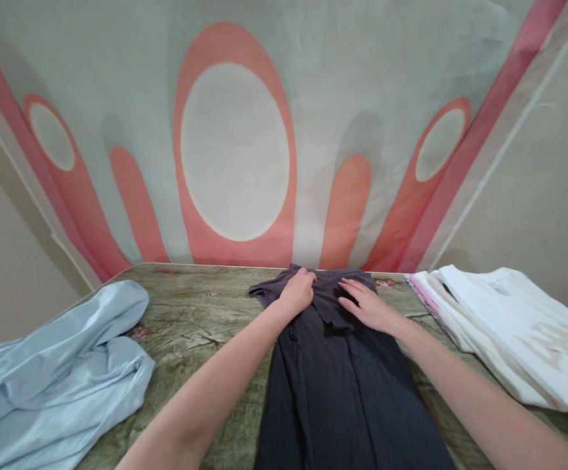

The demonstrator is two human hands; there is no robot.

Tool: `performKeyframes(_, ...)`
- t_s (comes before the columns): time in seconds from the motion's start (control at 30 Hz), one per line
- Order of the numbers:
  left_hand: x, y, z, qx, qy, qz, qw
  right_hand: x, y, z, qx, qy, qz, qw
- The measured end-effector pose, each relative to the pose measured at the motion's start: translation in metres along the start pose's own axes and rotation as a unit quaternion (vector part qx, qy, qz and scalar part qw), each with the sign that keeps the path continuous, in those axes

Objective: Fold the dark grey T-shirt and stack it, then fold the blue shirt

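A dark charcoal shirt lies lengthwise over the table, running from the far edge toward me. Its far end is partly folded over, and what looks like a short sleeve sticks out on the left. My left hand is closed, with its fingers curled into the cloth near that far end. To its right, my right hand rests on the shirt with fingers stretched out and apart. The near end of the shirt runs out of view at the bottom.
On the left of the wood-patterned table lies a crumpled light blue satiny cloth. Folded light-coloured garments are stacked at the right, a white printed one on top. A backdrop with coral shapes rises behind the far edge.
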State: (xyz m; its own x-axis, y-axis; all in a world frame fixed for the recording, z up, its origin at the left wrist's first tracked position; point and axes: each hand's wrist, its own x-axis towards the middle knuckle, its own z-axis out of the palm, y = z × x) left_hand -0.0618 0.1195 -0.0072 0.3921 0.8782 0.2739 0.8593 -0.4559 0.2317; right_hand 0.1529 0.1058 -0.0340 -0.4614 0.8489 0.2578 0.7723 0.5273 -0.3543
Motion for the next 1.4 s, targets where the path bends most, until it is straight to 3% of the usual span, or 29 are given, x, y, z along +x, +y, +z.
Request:
performKeyframes(0.13, -0.013, 0.011, 0.001, 0.061, -0.012, 0.066, 0.996, -0.006, 0.001, 0.011, -0.07, -0.059, 0.013, 0.996)
performKeyframes(0.23, -0.027, 0.02, 0.001, 0.076, -0.061, 0.145, 0.985, -0.008, -0.001, 0.012, -0.091, -0.077, 0.024, 0.993)
performKeyframes(0.3, -0.032, 0.019, -0.003, 0.073, -0.076, 0.151, 0.983, -0.008, -0.001, 0.012, -0.095, -0.082, 0.027, 0.992)
performKeyframes(0.4, -0.033, 0.0, -0.016, 0.053, -0.024, 0.075, 0.995, -0.008, -0.001, 0.013, -0.096, -0.074, 0.03, 0.992)
performKeyframes(0.53, -0.033, -0.05, -0.036, -0.01, 0.044, -0.159, 0.986, -0.009, -0.001, 0.014, -0.09, -0.058, 0.027, 0.994)
performKeyframes(0.67, -0.042, -0.097, -0.045, -0.036, 0.025, -0.231, 0.972, -0.009, 0.0, 0.015, -0.085, -0.058, 0.027, 0.994)
performKeyframes(0.8, -0.051, -0.118, -0.048, -0.097, -0.03, -0.206, 0.973, -0.008, 0.002, 0.017, -0.092, -0.053, 0.024, 0.994)
performKeyframes(1.0, -0.057, -0.121, -0.056, -0.157, -0.1, -0.133, 0.974, -0.009, 0.003, 0.017, -0.094, -0.048, 0.017, 0.994)
performKeyframes(1.23, -0.059, -0.119, -0.062, -0.131, -0.119, -0.057, 0.982, -0.009, 0.001, 0.016, -0.088, -0.043, 0.016, 0.995)
performKeyframes(1.4, -0.057, -0.123, -0.055, -0.096, -0.098, -0.028, 0.99, -0.009, 0.001, 0.016, -0.088, -0.043, 0.016, 0.995)
